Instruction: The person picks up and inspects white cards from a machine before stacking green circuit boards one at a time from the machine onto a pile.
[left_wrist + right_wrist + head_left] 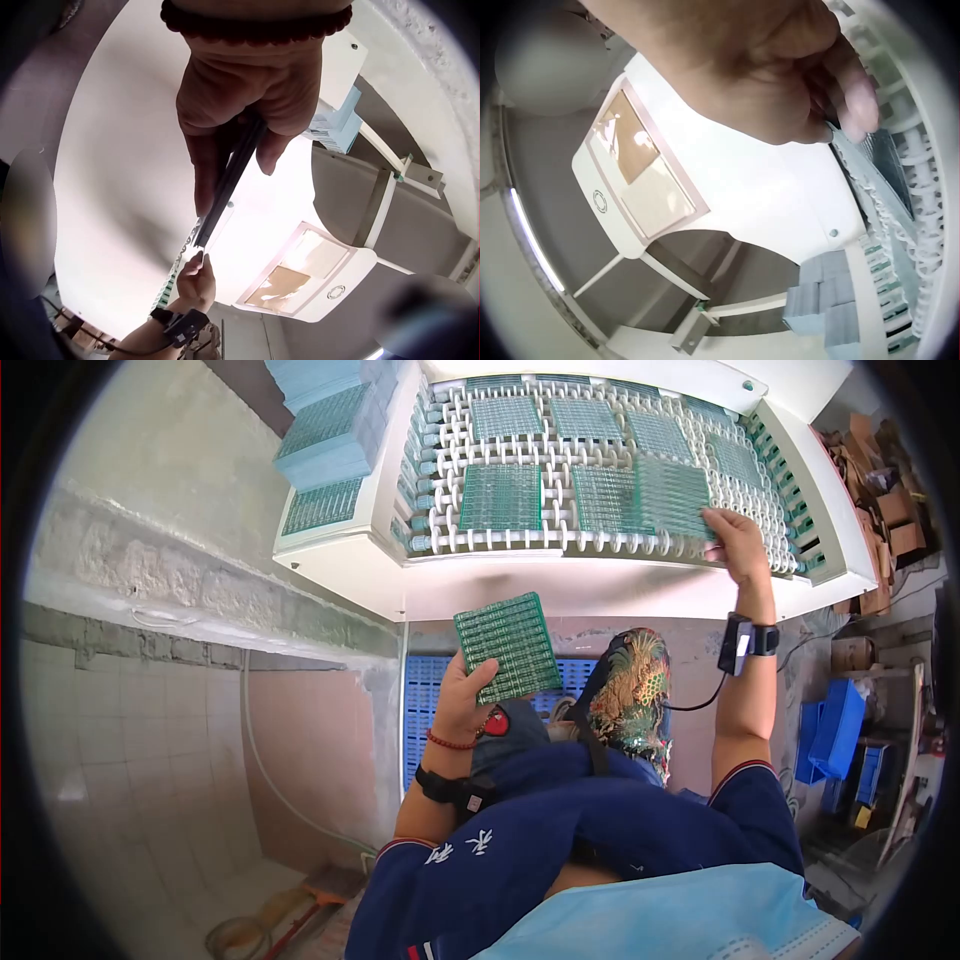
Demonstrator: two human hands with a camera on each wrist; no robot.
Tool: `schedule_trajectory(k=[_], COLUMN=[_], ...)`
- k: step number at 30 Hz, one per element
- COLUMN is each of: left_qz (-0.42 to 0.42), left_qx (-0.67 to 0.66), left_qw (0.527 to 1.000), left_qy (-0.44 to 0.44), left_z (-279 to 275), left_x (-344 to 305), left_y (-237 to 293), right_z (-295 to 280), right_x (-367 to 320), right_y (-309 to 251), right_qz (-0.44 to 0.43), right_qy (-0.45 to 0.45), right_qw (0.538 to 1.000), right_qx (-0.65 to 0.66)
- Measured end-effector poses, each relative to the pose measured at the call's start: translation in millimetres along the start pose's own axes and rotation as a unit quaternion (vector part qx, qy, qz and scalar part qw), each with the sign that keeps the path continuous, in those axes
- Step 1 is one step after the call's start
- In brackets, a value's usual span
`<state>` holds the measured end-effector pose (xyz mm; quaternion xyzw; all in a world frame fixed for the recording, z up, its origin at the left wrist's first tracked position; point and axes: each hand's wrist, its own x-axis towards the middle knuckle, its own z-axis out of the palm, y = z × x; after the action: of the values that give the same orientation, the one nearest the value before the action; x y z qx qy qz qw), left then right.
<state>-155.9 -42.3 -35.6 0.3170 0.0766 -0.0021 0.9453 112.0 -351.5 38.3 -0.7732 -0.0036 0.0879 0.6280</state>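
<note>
Green patterned boards lie in two rows on the white roller conveyor (pixel 560 541). My left hand (pixel 466 700) holds a green board (pixel 508 648) in front of the machine, thumb on its face; in the left wrist view that hand (pixel 247 105) grips it edge-on, seen as a dark slab (pixel 229 184). Over the front row, my right hand (pixel 738 545) pinches the corner of another board (pixel 672 498), which looks blurred and overlaps a board (pixel 605 498) beside it. In the right wrist view, the fingers of my right hand (pixel 780 75) are at that board's edge (pixel 881 187).
Stacks of boards with light blue layers (pixel 335 445) stand on the machine's left end. The machine's white front panel (pixel 480 585) faces me. Blue crates (pixel 838 730) and cardboard pieces (pixel 900 525) are on the right. A blue slatted surface (pixel 420 705) lies below.
</note>
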Motion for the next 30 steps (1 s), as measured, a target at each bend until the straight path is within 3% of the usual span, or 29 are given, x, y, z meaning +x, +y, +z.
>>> schedule_trajectory(k=[6, 11, 13, 14, 16, 20, 21, 24, 27, 30], left_qz=[-0.017, -0.019, -0.032, -0.043, -0.047, -0.051, -0.052, -0.053, -0.037, -0.031], left_qx=[-0.012, 0.032, -0.05, -0.089, -0.12, -0.103, -0.09, -0.071, -0.029, 0.007], left_qw=[1.0, 0.999, 0.998, 0.994, 0.987, 0.986, 0.987, 0.99, 0.995, 0.996], left_qy=[0.002, -0.014, -0.026, -0.036, -0.097, -0.12, -0.121, -0.111, -0.091, -0.079], left_z=[6.4, -4.5, -13.8, -14.7, -4.2, -11.7, -12.2, 6.5, 9.4, 10.6], left_x=[3.7, 4.7, 1.7, 4.2, 5.0, 2.1, 2.8, 6.6, 11.8, 13.7], left_y=[1.4, -6.5, -10.2, -11.0, -5.2, -6.1, -6.5, -3.0, -4.3, -2.0], right_z=[-67.5, -148.1, -179.8, -191.0, -185.6, -124.3, -100.6, -11.1, 54.5, 95.8], right_x=[23.2, 49.1, 60.5, 60.8, 62.5, 15.4, 1.1, -64.7, -106.8, -128.9], right_y=[18.2, 31.6, 38.3, 48.5, 59.2, 47.0, 48.1, 31.1, 42.3, 52.4], right_qz=[-0.022, -0.027, 0.003, -0.041, -0.129, -0.182, -0.186, -0.073, -0.02, 0.039], right_qy=[0.125, 0.17, 0.138, 0.179, 0.24, 0.251, 0.208, 0.02, -0.188, -0.277], right_qw=[0.969, 0.979, 0.98, 0.957, 0.878, 0.897, 0.92, 0.988, 0.982, 0.952], right_qx=[-0.212, -0.109, -0.141, -0.226, -0.394, -0.317, -0.275, -0.132, 0.024, 0.124])
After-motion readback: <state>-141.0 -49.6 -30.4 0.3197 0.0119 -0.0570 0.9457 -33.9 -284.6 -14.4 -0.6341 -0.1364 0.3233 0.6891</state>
